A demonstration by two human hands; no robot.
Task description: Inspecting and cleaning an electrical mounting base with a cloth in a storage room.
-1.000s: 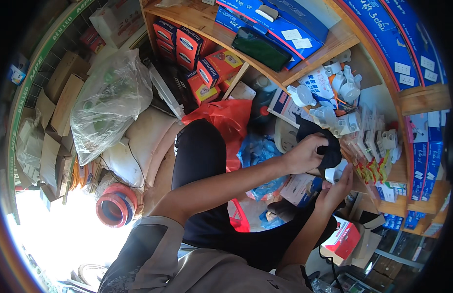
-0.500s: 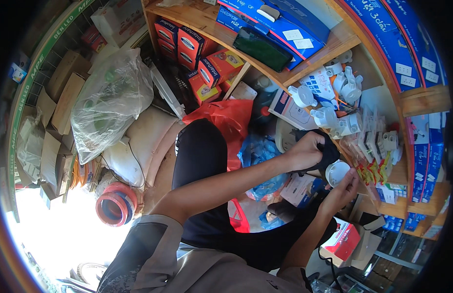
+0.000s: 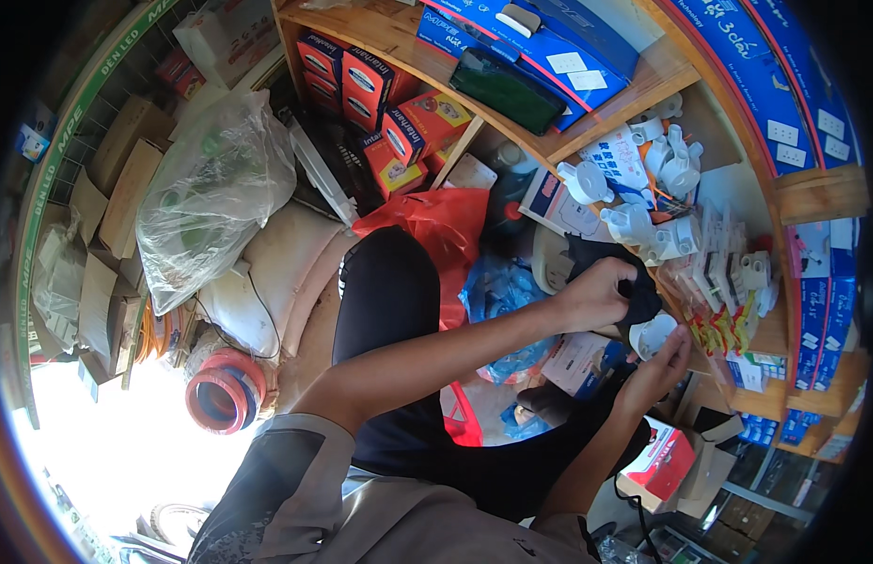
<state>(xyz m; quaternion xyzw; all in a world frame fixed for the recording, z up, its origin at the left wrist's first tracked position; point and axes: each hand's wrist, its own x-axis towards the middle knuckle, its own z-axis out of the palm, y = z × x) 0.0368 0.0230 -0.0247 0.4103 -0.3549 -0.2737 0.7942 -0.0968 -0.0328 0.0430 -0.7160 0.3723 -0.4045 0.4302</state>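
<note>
My left hand is closed on a black cloth, which hangs around its fingers and touches a small round white plastic fitting. That white junction box is held in my right hand, with the thumb and fingers pinched at its rim. Its hollow side partly faces up. On the wooden shelf just beyond the hands lie several similar white junction boxes with short pipe stubs.
A dark phone rests on the upper shelf edge beside blue boxes. Clear packets of small white parts stand right of my hands. A red plastic bag and blue bags lie beyond my knee. An open carton stands at right.
The black cloth has shifted against the white junction box, and the box has turned in my right hand. My left hand has moved slightly to the right.
</note>
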